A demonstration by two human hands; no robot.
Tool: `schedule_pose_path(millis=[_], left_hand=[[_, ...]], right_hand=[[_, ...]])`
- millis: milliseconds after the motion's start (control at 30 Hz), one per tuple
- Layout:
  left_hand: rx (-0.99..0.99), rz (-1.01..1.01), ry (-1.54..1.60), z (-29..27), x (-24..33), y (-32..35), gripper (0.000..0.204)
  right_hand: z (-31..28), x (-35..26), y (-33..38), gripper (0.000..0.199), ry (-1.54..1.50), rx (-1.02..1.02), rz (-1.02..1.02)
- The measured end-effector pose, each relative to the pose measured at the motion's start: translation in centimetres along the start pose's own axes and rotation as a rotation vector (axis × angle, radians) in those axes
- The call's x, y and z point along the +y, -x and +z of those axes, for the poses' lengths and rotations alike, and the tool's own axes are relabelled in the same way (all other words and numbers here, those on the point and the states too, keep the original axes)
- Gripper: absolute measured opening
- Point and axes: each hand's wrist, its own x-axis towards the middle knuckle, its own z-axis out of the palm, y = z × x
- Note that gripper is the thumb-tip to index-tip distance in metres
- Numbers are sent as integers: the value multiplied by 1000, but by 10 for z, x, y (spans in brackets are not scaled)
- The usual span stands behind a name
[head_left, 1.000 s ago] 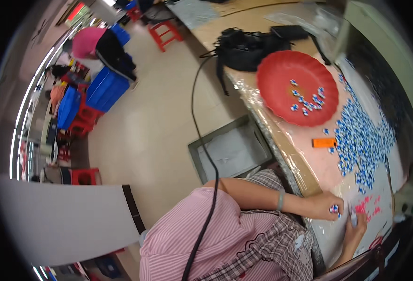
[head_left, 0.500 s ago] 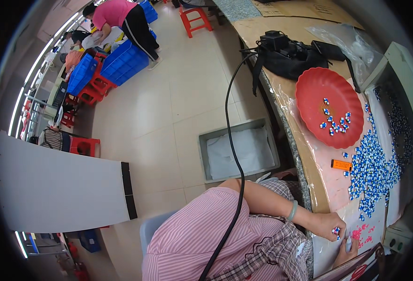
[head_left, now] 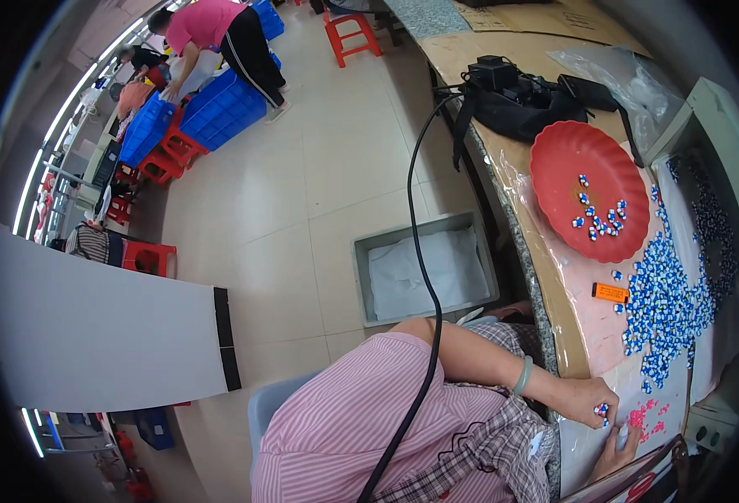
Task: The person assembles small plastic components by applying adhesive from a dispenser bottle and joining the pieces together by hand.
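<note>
- At the near end of the worktop (head_left: 572,335), the left hand (head_left: 583,401) has its fingers curled around a few blue-and-white pieces (head_left: 602,411), which show at the fingertip side.
- On the wrist behind that hand sits a pale green bangle (head_left: 524,375).
- Just to the right of the left hand, and lower in view, the right hand (head_left: 617,457) grips a small white object (head_left: 622,438) in its fingers; it may be a little bottle or tube, though at this size I cannot be sure.
- Close by the right hand's fingers, on their right, pink bits (head_left: 644,419) lie scattered over a white sheet (head_left: 579,448).
- Beyond both hands spreads a loose heap (head_left: 671,302) of the same blue and white kind.
- At the left edge of that heap, also beyond the hands, lies an orange block (head_left: 611,292).
- Farther out from the hands, a red scalloped dish (head_left: 558,159) carries a small group of similar pieces.
- Behind the dish, well apart from the hands, rests a black bag (head_left: 520,117); a black cable (head_left: 420,251) runs from there and crosses the left arm in view.
- Well to the left of the hands, a grey bin (head_left: 487,260) stands on the floor (head_left: 260,201).
- Farthest off, beyond the bin, a person in a pink top (head_left: 210,23) bends over blue crates (head_left: 223,109).
</note>
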Motion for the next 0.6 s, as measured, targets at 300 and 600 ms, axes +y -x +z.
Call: schedule_pose_path(millis=[300,600], left_hand=[[-26,-5,15,0,1,-2,23],[4,-11,-4,4,-8,-2,23]], right_hand=[[10,4,17,3,-542,71,467],[23,16,16,5,-621,121,451]])
